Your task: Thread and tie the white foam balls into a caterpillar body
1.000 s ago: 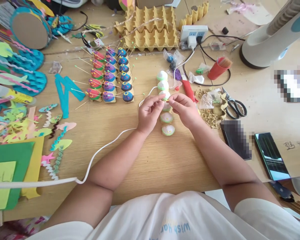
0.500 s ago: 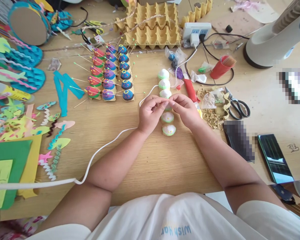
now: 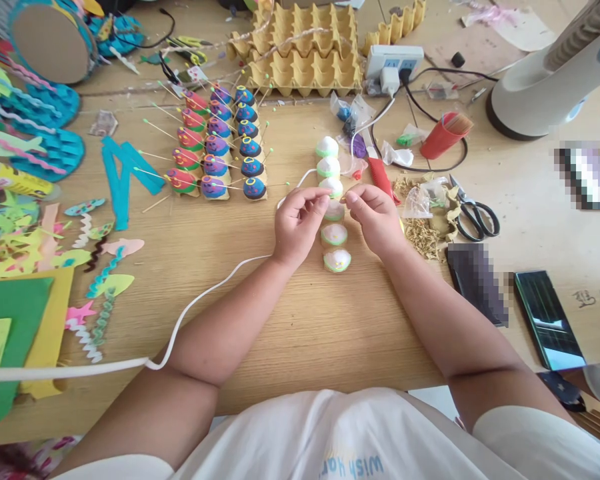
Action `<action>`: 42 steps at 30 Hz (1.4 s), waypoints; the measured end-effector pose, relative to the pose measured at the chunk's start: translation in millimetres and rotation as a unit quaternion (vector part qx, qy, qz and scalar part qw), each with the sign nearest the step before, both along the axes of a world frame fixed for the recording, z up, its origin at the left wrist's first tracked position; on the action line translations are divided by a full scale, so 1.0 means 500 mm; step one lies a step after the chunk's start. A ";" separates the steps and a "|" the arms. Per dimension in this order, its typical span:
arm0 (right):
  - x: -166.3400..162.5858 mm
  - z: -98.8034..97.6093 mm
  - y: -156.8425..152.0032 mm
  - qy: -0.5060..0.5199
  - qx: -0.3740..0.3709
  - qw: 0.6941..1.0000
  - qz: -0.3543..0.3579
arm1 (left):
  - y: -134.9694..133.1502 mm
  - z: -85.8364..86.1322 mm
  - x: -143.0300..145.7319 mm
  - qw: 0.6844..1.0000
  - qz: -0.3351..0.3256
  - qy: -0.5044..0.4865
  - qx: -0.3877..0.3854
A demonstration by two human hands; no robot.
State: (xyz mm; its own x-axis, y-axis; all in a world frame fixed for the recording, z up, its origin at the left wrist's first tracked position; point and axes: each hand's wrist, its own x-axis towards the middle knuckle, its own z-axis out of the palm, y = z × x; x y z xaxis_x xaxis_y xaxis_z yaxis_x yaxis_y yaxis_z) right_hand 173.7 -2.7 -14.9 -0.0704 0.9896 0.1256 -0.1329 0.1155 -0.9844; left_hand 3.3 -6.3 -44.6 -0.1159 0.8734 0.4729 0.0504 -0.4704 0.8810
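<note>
My left hand [image 3: 299, 223] is closed in a pinch just left of a column of egg-carton cups. Whatever its fingertips hold is too small to make out. Facing it across the column, my right hand [image 3: 376, 219] is pinched too, with a tiny speck at its fingertips. A gap separates the two hands. The cups are covered in white, with light green around their lower edges. The nearest white cup [image 3: 337, 261] has small yellow bits on it, and another white cup [image 3: 334, 235] lies behind it. Farther back stands a plainer white cup [image 3: 329, 167].
Painted egg-carton strips [image 3: 214, 163] with pin-like sticks stand at back left. Stacked egg trays [image 3: 305, 50] and a power strip [image 3: 394, 63] are behind. Scissors [image 3: 475, 217], a red cutter [image 3: 380, 179] and a phone [image 3: 549, 320] lie right. A white cable [image 3: 200, 293] crosses the left side.
My fingertips, touching before, have come apart, with the left hand shifting slightly left and the right hand slightly right. More of the cup between them now shows.
</note>
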 end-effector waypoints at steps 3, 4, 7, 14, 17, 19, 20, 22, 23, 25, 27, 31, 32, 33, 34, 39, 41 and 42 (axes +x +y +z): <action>0.000 -0.001 0.004 0.025 -0.008 1.000 -0.005 | -0.001 0.001 0.001 1.000 -0.002 -0.002 -0.002; 0.001 -0.002 0.006 0.029 -0.011 0.999 -0.009 | -0.001 0.001 0.001 1.000 -0.003 -0.003 -0.003; 0.004 -0.010 0.010 0.027 -0.014 0.999 -0.026 | -0.001 0.001 0.001 1.000 -0.006 -0.011 -0.007; 0.012 -0.026 0.015 0.012 0.004 0.999 -0.044 | -0.001 0.000 0.004 1.000 -0.012 -0.004 -0.006; 0.011 -0.019 0.015 0.015 -0.012 0.999 -0.036 | -0.002 0.003 0.005 1.000 -0.014 -0.007 -0.001; 0.008 -0.013 0.013 0.022 -0.027 0.999 -0.029 | -0.004 0.005 0.005 1.000 -0.012 -0.001 -0.008; 0.007 -0.011 0.013 0.024 -0.034 0.999 -0.029 | -0.004 0.007 0.005 1.000 -0.010 0.004 -0.012; 0.006 -0.011 0.012 0.024 -0.043 0.998 -0.033 | -0.005 0.008 0.006 1.000 -0.006 0.012 -0.017; 0.007 -0.012 0.013 0.023 -0.045 0.998 -0.036 | -0.005 0.009 0.006 1.000 -0.004 0.014 -0.017; 0.010 -0.017 0.014 0.019 -0.042 0.998 -0.042 | -0.006 0.009 0.007 1.000 -0.004 0.013 -0.016; 0.013 -0.024 0.016 0.011 -0.035 0.998 -0.044 | -0.006 0.009 0.007 1.000 -0.008 0.010 -0.018; 0.017 -0.030 0.018 0.002 -0.023 0.999 -0.049 | -0.006 0.008 0.007 1.000 -0.010 0.005 -0.024; 0.016 -0.029 0.018 0.004 -0.023 0.999 -0.047 | -0.006 0.008 0.007 1.000 -0.013 0.007 -0.022; 0.015 -0.027 0.017 0.008 -0.024 0.999 -0.045 | -0.006 0.007 0.006 1.000 -0.015 0.008 -0.018; 0.013 -0.024 0.017 0.011 -0.026 0.999 -0.043 | -0.006 0.007 0.005 1.000 -0.018 0.008 -0.013; 0.011 -0.020 0.014 0.007 -0.030 0.999 -0.039 | -0.005 0.008 0.004 1.000 -0.020 0.011 -0.006; 0.014 -0.024 0.015 -0.003 -0.023 0.999 -0.036 | -0.005 0.007 0.005 1.000 -0.018 0.010 -0.011; 0.015 -0.027 0.016 -0.008 -0.018 0.999 -0.036 | -0.005 0.007 0.005 1.000 -0.018 0.008 -0.011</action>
State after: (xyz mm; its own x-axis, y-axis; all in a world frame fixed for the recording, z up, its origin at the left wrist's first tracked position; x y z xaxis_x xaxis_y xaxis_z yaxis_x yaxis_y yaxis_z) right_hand 181.1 5.2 -28.4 0.0000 0.9960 0.0897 -0.1104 0.0891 -0.9899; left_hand 5.8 -9.0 -41.2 -0.0761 0.8873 0.4549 0.0476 -0.4525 0.8905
